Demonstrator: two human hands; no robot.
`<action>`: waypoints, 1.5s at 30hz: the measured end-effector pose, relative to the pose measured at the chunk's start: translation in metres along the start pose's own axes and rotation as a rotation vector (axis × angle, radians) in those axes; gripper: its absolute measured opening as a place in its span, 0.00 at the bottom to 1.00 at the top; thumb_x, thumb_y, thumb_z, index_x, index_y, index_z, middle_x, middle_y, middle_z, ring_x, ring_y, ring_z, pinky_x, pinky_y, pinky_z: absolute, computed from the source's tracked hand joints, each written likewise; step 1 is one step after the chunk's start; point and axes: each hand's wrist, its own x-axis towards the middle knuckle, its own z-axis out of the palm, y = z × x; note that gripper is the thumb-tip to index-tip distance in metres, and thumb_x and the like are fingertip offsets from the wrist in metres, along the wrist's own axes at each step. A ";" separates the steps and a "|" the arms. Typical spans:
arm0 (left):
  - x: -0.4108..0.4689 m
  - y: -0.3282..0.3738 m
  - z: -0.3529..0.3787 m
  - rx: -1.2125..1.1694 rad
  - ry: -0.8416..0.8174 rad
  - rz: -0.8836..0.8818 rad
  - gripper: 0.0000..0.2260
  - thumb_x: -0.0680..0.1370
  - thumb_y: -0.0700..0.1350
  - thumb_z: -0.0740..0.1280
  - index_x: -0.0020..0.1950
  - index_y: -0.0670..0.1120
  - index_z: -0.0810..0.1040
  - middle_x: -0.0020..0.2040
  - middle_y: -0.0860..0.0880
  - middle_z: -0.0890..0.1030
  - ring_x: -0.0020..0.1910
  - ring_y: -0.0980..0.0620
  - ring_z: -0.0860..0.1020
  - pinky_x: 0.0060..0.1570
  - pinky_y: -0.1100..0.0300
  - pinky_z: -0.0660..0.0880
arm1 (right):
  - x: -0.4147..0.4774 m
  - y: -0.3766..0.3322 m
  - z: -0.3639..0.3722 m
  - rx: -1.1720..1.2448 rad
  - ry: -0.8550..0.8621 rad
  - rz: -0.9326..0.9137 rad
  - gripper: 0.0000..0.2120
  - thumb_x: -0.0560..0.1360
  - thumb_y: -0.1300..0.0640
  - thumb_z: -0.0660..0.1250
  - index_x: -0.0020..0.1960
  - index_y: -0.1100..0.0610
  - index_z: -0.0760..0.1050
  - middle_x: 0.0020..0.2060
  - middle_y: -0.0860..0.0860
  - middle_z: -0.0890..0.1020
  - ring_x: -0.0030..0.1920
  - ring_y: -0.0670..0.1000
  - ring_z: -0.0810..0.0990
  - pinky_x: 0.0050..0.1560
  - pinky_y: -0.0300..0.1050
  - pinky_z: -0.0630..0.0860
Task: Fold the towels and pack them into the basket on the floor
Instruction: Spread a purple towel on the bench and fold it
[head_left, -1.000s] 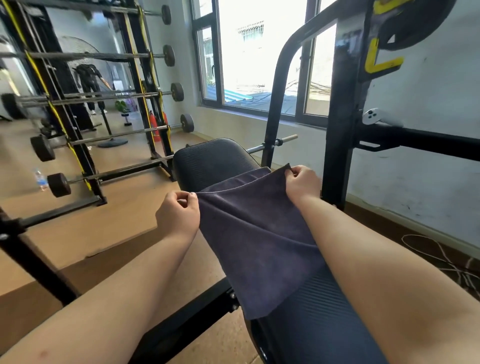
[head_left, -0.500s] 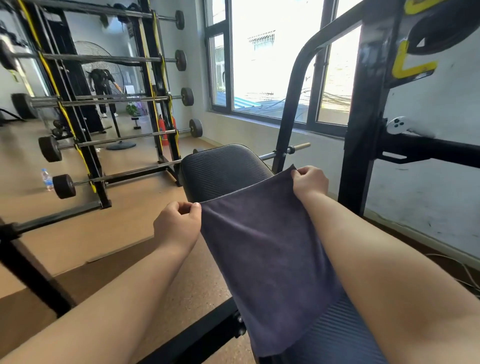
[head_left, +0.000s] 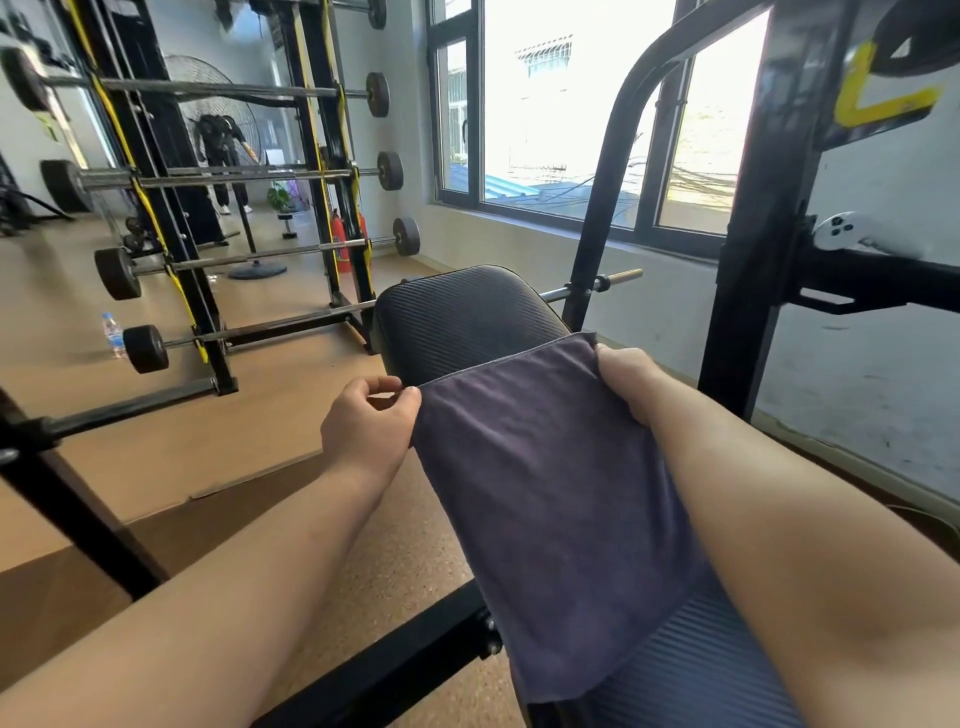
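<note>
Gym floor (head_left: 249, 447) of tan boards and cork-like matting surrounds a black ribbed bench (head_left: 467, 317), which runs away from the viewer through the middle of the head view. A dark grey-purple towel (head_left: 561, 519) lies lengthwise on the bench pad. It covers the middle stretch, while the far, rounded end of the pad and a strip at the near right stay bare. The towel's left margin reaches past the left edge of the bench.

The left hand (head_left: 369, 426), at the left side of the bench, pinches the towel's far left corner between thumb and forefinger; its other fingers are curled. The right hand (head_left: 628, 379), at the right side of the bench, grips the far right corner with its fingers folded over the cloth. The far hem runs taut and straight between the two hands.

To the left of the bench stands a black-and-yellow rack (head_left: 156, 208) loaded with barbells, with a water bottle (head_left: 112, 332) on the floor beside it. Beyond the bench's far end is a large window (head_left: 545, 130). To its right rises a black upright (head_left: 748, 260), and a white controller (head_left: 841, 231) rests on the crossbar joined to it.
</note>
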 end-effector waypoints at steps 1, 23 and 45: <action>0.001 -0.001 -0.001 -0.014 -0.009 -0.005 0.07 0.79 0.50 0.71 0.55 0.52 0.80 0.50 0.53 0.82 0.50 0.51 0.81 0.52 0.49 0.83 | -0.001 0.000 -0.002 0.032 -0.008 -0.030 0.22 0.81 0.40 0.63 0.58 0.58 0.81 0.56 0.55 0.82 0.58 0.59 0.80 0.64 0.55 0.77; -0.058 0.068 -0.083 -0.381 -0.193 -0.198 0.06 0.76 0.36 0.75 0.52 0.42 0.85 0.51 0.43 0.85 0.50 0.46 0.85 0.51 0.54 0.83 | -0.148 -0.047 -0.141 0.250 -0.164 -0.215 0.10 0.77 0.57 0.74 0.54 0.62 0.83 0.46 0.55 0.86 0.41 0.51 0.83 0.37 0.43 0.75; -0.192 0.143 -0.209 -0.251 -0.214 0.008 0.03 0.78 0.40 0.74 0.51 0.44 0.84 0.51 0.46 0.84 0.51 0.47 0.83 0.48 0.54 0.84 | -0.384 -0.055 -0.220 -0.101 -0.159 -0.447 0.07 0.75 0.70 0.72 0.50 0.64 0.86 0.47 0.60 0.86 0.43 0.53 0.87 0.42 0.39 0.83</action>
